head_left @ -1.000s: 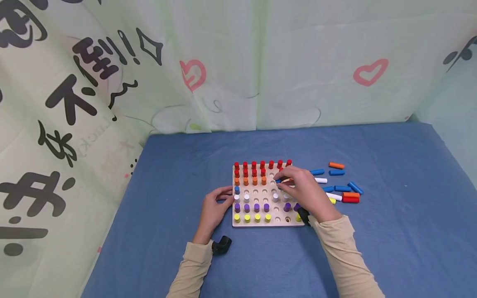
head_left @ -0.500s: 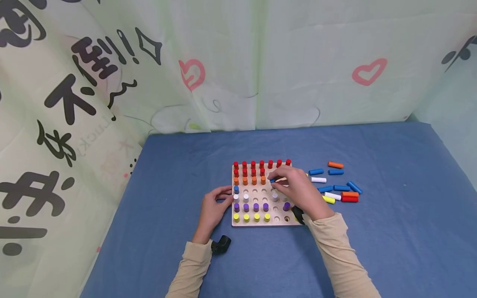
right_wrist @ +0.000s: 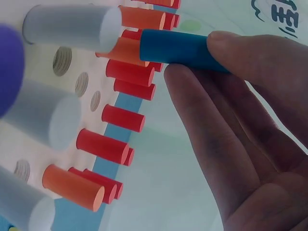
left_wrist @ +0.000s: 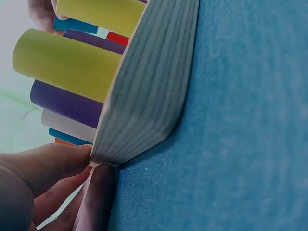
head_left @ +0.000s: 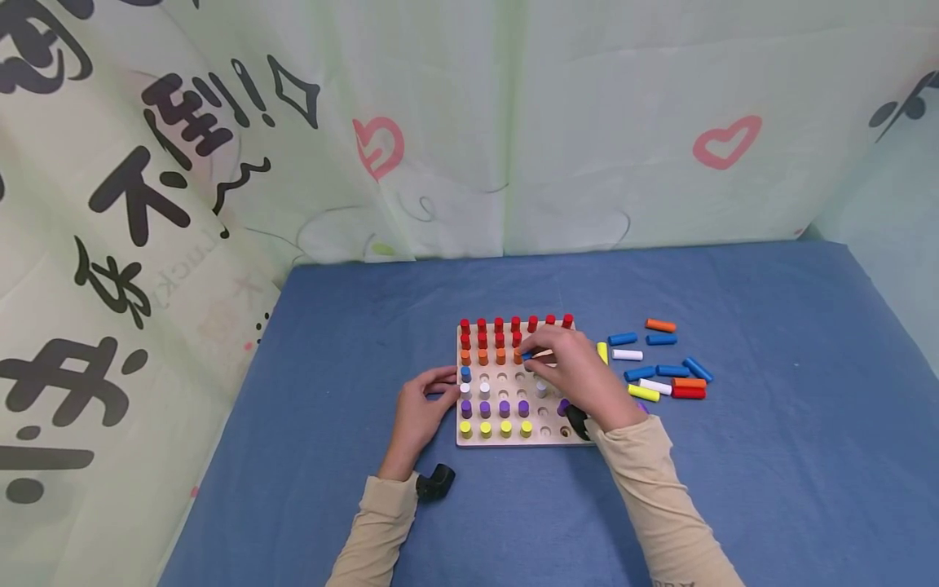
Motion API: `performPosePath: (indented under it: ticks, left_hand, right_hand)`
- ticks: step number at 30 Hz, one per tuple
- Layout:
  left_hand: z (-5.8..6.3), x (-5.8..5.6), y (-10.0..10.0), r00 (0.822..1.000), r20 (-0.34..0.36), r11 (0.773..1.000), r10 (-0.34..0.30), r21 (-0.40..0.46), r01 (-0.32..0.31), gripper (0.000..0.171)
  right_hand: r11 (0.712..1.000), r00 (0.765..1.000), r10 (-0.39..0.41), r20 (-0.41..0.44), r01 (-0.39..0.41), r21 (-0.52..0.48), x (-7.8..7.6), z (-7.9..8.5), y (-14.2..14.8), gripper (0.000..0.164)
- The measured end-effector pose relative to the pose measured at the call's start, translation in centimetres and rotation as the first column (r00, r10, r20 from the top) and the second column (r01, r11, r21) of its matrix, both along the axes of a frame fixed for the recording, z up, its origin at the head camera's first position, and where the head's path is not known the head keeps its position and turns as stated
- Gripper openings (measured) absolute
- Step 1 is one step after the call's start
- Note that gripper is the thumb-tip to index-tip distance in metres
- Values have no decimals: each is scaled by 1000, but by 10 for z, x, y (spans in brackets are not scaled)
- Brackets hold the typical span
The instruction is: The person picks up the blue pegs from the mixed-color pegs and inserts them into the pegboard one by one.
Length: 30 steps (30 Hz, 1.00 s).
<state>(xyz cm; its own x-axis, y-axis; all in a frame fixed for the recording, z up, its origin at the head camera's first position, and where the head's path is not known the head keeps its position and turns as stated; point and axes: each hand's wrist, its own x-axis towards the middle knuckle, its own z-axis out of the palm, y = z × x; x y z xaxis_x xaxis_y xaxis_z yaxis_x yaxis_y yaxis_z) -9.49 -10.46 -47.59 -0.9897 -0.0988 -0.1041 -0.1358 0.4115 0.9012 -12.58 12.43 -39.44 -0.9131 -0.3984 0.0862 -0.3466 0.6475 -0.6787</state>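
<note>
A light wooden pegboard (head_left: 513,444) with rows of coloured pegs lies on the cloth-covered table. My left hand (head_left: 421,412) holds the board by its left edge; in the left wrist view the thumb (left_wrist: 62,161) and a finger meet at that edge. Over the middle of the board, my right hand (head_left: 575,371) pinches a blue peg (right_wrist: 175,48) between thumb and fingers. The peg's free end points at the board, overlapping an orange peg (right_wrist: 126,52) in the right wrist view. One blue peg (head_left: 465,373) stands in the left column. My right hand hides part of the board's right side.
Loose pegs lie right of the board, among them a blue peg (head_left: 697,368), a white peg (head_left: 627,355), a red peg (head_left: 688,393) and a yellow peg (head_left: 643,393). A printed curtain (head_left: 601,179) hangs behind the blue tablecloth (head_left: 352,326).
My right hand has moved left across the board with the blue peg, uncovering a yellow peg beside the board's right edge. My left hand stays at the left edge.
</note>
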Motion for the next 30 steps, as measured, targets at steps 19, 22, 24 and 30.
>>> performPosePath:
  ticks: [19, 22, 24, 30]
  left_hand:
    - [-1, -1, 1, 1000, 14, 1000, 4, 6, -5, 32]
    - [0, -2, 1, 1000, 19, 1000, 8, 4, -8, 32]
    - [0, -2, 1, 1000, 16, 1000, 8, 7, -8, 33]
    - [-1, 0, 0, 1000, 2, 1000, 2, 15, -2, 32]
  right_hand:
    - [1000, 999, 11, 35, -11, 11, -4, 4, -14, 21]
    - [1000, 999, 13, 34, -14, 23, -5, 4, -16, 21]
    - [999, 1000, 17, 24, -18, 29, -6, 3, -18, 20]
    - [999, 999, 44, 0, -44, 20, -7, 1, -24, 16]
